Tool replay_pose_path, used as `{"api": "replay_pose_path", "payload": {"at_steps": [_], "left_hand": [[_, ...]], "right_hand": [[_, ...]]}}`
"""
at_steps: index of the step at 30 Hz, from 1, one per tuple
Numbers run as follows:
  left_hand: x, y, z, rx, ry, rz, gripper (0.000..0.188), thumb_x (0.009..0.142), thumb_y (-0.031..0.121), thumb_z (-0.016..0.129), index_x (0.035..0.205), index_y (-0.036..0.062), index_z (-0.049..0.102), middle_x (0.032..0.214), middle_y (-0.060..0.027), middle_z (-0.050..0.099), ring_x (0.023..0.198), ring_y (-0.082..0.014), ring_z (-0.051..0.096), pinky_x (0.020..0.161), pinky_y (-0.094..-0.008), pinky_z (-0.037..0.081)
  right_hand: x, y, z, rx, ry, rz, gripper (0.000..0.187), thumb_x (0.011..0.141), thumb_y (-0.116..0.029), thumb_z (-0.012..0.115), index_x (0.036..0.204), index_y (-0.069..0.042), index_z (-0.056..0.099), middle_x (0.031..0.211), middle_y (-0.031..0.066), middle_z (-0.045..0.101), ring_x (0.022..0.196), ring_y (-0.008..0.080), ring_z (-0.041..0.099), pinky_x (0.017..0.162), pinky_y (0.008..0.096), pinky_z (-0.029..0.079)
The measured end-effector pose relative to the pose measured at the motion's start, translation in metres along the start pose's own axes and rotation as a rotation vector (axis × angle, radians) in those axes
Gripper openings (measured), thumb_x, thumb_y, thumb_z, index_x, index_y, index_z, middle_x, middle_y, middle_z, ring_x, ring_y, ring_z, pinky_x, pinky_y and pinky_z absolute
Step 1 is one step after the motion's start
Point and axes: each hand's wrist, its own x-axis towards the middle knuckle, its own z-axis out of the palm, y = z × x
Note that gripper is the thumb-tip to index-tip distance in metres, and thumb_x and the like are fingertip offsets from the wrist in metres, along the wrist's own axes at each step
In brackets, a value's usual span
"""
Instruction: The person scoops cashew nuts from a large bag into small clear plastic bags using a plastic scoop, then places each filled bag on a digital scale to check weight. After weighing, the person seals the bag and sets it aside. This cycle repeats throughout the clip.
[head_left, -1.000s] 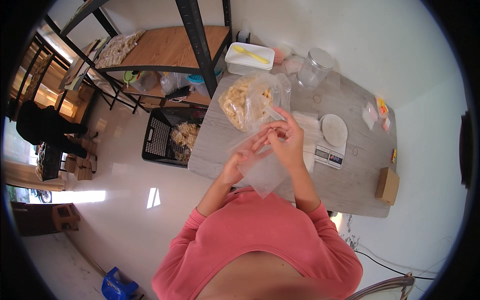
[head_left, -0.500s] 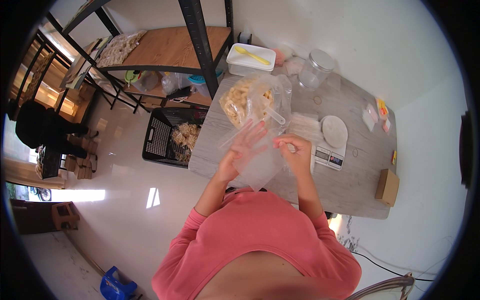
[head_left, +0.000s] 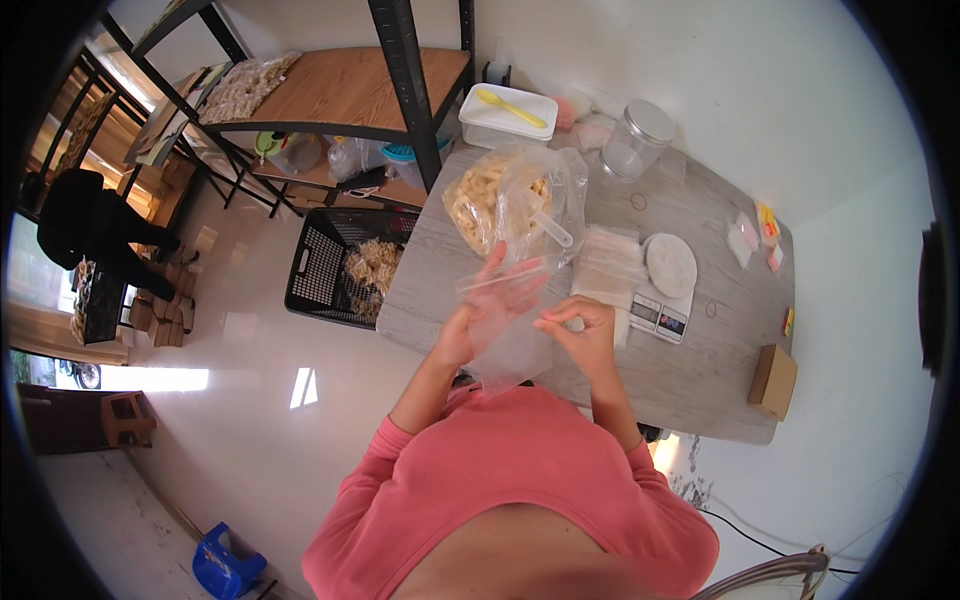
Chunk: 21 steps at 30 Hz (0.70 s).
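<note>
A clear, flat plastic bag (head_left: 508,355) hangs tilted in front of me, above the table's near edge. My left hand (head_left: 490,305) holds it with long fingers stretched; the palm shows through the film, and I cannot tell whether any finger is inside. At the bag's right edge my right hand (head_left: 582,335) is closed in a pinch of thumb and forefinger. Beyond them stands a large open clear bag of pale yellow snack pieces (head_left: 475,205), with a white scoop (head_left: 552,228) in its mouth. A stack of clear bags (head_left: 610,262) lies right of it.
Right of the stack is a white kitchen scale (head_left: 660,312) bearing a round pale dish (head_left: 671,265). Behind are a lidded jar (head_left: 638,140), a white tub (head_left: 490,130) and a yellow spoon (head_left: 510,107). A black crate (head_left: 312,265) sits left; a person (head_left: 95,225) bends far left.
My right hand has moved down and a little left along the bag. The bag's upper edge has shifted and its lower corner has swung slightly left.
</note>
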Motion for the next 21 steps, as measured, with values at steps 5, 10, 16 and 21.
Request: {"api": "replay_pose_path", "payload": {"at_steps": [5,10,16,21], "left_hand": [[-0.007,0.007,-0.017,0.304,0.162,-0.072,0.055,0.09,0.026,0.045,0.139,0.0067,0.028,0.132,-0.0162,0.041,0.122,-0.0274,0.042,0.096,-0.0425,0.039],[-0.017,0.004,-0.027,0.455,0.475,-0.032,0.039,0.085,0.01,0.058,0.122,-0.0002,0.048,0.103,-0.0089,0.058,0.092,-0.0161,0.058,0.072,-0.0283,0.051],[-0.02,0.006,-0.02,0.588,0.544,-0.019,0.047,0.075,-0.001,0.067,0.119,-0.0012,0.049,0.079,-0.0036,0.063,0.072,-0.0099,0.06,0.065,-0.0222,0.048],[-0.019,0.012,-0.016,0.739,0.47,-0.099,0.05,0.076,-0.002,0.067,0.122,0.0005,0.048,0.082,-0.0058,0.066,0.079,-0.0085,0.061,0.068,-0.0209,0.048]], "right_hand": [[-0.006,0.006,-0.003,0.048,0.163,0.266,0.002,0.075,0.0,0.068,0.076,0.0,0.068,0.08,0.0109,0.067,0.075,0.015,0.063,0.071,0.0243,0.047],[-0.015,0.02,-0.005,0.301,0.192,0.298,0.006,0.076,0.0,0.066,0.081,0.0,0.067,0.093,0.013,0.066,0.087,0.0159,0.062,0.08,0.026,0.045],[-0.016,0.036,-0.009,0.03,0.156,0.157,0.012,0.069,-0.001,0.072,0.079,-0.001,0.066,0.097,0.0139,0.066,0.092,0.0186,0.061,0.083,0.0292,0.045],[-0.015,0.031,-0.005,0.084,0.187,0.214,0.007,0.072,-0.004,0.071,0.076,0.0,0.067,0.096,0.0148,0.066,0.094,0.0192,0.061,0.083,0.0305,0.045]]}}
